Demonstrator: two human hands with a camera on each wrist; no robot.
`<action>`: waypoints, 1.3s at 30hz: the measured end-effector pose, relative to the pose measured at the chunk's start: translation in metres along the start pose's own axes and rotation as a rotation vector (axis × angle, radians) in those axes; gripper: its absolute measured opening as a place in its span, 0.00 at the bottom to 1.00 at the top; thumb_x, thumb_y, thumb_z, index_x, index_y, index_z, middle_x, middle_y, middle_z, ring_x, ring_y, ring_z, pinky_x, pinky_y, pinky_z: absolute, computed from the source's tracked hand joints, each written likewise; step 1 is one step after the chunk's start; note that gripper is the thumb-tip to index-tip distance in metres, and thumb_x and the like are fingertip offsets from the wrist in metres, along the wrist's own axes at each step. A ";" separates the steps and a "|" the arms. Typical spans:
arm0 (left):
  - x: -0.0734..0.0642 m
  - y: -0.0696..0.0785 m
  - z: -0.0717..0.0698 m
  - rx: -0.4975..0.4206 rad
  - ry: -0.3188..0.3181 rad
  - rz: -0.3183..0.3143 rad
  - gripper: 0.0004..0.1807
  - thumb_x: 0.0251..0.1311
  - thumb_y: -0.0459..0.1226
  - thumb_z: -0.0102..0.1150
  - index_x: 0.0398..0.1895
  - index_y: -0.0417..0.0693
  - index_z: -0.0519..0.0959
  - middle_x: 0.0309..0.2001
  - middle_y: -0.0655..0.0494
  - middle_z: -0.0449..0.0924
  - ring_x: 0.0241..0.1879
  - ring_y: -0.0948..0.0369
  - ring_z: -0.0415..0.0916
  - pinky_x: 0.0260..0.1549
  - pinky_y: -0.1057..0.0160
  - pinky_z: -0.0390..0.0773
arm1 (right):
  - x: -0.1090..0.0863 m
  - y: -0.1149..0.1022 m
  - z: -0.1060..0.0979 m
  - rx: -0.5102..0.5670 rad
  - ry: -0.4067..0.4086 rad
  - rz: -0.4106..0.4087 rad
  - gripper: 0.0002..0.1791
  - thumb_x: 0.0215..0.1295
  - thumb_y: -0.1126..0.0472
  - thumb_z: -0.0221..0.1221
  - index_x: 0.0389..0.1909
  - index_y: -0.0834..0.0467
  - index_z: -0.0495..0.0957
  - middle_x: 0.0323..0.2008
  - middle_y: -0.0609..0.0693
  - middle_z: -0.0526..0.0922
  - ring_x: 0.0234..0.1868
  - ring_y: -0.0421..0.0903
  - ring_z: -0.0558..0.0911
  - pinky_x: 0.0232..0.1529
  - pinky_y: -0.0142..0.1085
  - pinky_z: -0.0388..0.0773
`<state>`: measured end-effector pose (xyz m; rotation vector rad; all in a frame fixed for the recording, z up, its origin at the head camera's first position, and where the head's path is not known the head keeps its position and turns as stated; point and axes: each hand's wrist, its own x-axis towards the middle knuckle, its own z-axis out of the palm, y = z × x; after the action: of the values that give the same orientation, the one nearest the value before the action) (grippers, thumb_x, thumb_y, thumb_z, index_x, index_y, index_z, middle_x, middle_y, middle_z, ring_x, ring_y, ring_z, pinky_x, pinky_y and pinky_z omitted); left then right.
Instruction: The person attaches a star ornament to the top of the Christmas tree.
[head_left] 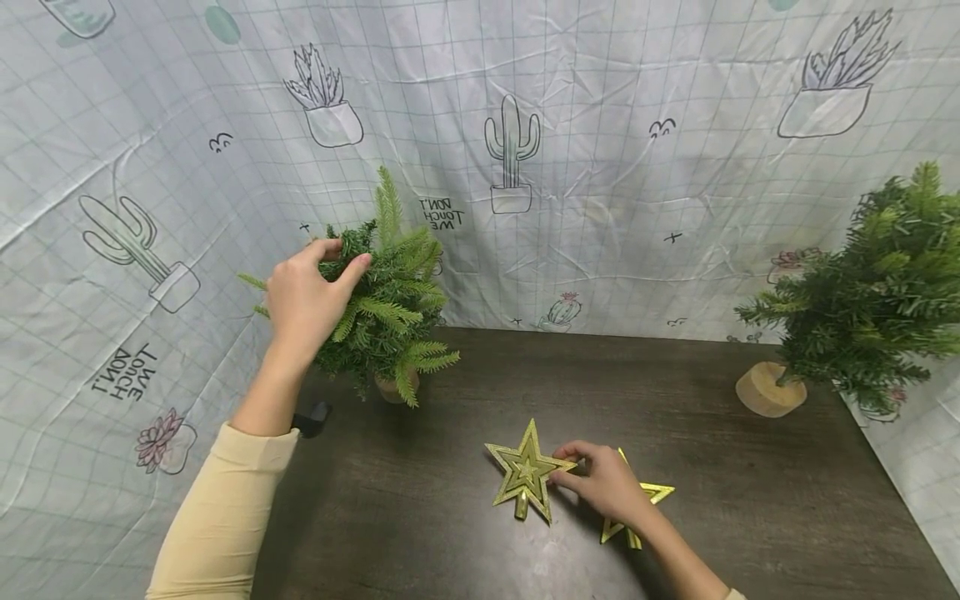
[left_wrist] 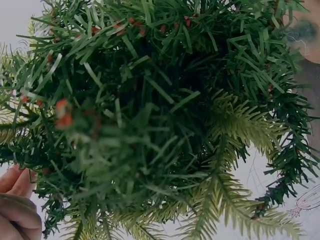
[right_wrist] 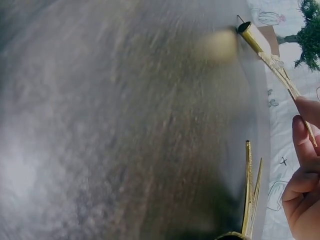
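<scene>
My left hand (head_left: 303,292) is at the top of a small artificial Christmas tree (head_left: 397,308), thumb and fingers pinching its upper sprigs. Green needles fill the left wrist view, and part of the left hand (left_wrist: 19,205) shows at the lower left. My right hand (head_left: 603,483) pinches one point of a gold glitter star tree topper (head_left: 527,468) between thumb and fingers. Its hollow base tube (right_wrist: 246,29) shows in the right wrist view. Partly behind the right hand and forearm lies a second gold star topper (head_left: 658,493).
A second small tree (head_left: 877,292) leans at the right on a round wooden base (head_left: 771,389). Both trees stand on a dark wood-grain table (head_left: 420,500). A patterned curtain (head_left: 600,167) surrounds the back and sides. Near the left forearm sits a dark object (head_left: 313,419).
</scene>
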<state>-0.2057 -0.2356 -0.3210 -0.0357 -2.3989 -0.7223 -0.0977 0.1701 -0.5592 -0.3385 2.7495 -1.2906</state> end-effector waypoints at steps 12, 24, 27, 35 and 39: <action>-0.002 -0.001 0.004 -0.023 0.065 0.048 0.24 0.69 0.52 0.67 0.54 0.40 0.87 0.46 0.46 0.89 0.16 0.52 0.65 0.22 0.56 0.63 | 0.000 0.002 -0.001 0.200 0.103 0.063 0.12 0.60 0.59 0.76 0.44 0.55 0.89 0.31 0.44 0.87 0.16 0.37 0.64 0.16 0.30 0.59; -0.003 -0.003 0.007 -0.058 0.161 0.097 0.19 0.67 0.48 0.70 0.47 0.40 0.89 0.41 0.46 0.90 0.12 0.67 0.55 0.20 0.59 0.62 | -0.002 -0.002 -0.007 0.232 0.245 -0.044 0.06 0.63 0.62 0.73 0.41 0.55 0.90 0.30 0.45 0.87 0.13 0.32 0.61 0.11 0.31 0.57; -0.003 -0.004 0.007 -0.071 0.181 0.109 0.18 0.67 0.47 0.70 0.46 0.40 0.90 0.39 0.46 0.90 0.11 0.74 0.51 0.18 0.60 0.60 | -0.002 -0.004 -0.009 0.235 0.266 -0.060 0.06 0.64 0.62 0.73 0.41 0.54 0.89 0.30 0.45 0.86 0.13 0.32 0.61 0.11 0.31 0.58; -0.005 -0.004 0.009 -0.063 0.183 0.111 0.19 0.67 0.47 0.70 0.46 0.39 0.90 0.39 0.45 0.90 0.11 0.65 0.56 0.17 0.59 0.60 | -0.003 -0.008 -0.018 0.232 0.307 -0.046 0.06 0.65 0.61 0.72 0.42 0.55 0.89 0.29 0.45 0.86 0.14 0.33 0.60 0.11 0.31 0.57; -0.006 -0.004 0.010 -0.070 0.185 0.111 0.19 0.68 0.47 0.69 0.46 0.38 0.89 0.39 0.44 0.90 0.12 0.62 0.60 0.19 0.58 0.62 | -0.003 -0.010 -0.022 0.237 0.321 -0.051 0.06 0.65 0.62 0.72 0.42 0.55 0.89 0.28 0.47 0.86 0.14 0.33 0.61 0.12 0.32 0.58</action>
<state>-0.2073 -0.2335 -0.3329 -0.1244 -2.1769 -0.7250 -0.0971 0.1809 -0.5373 -0.1985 2.8031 -1.8049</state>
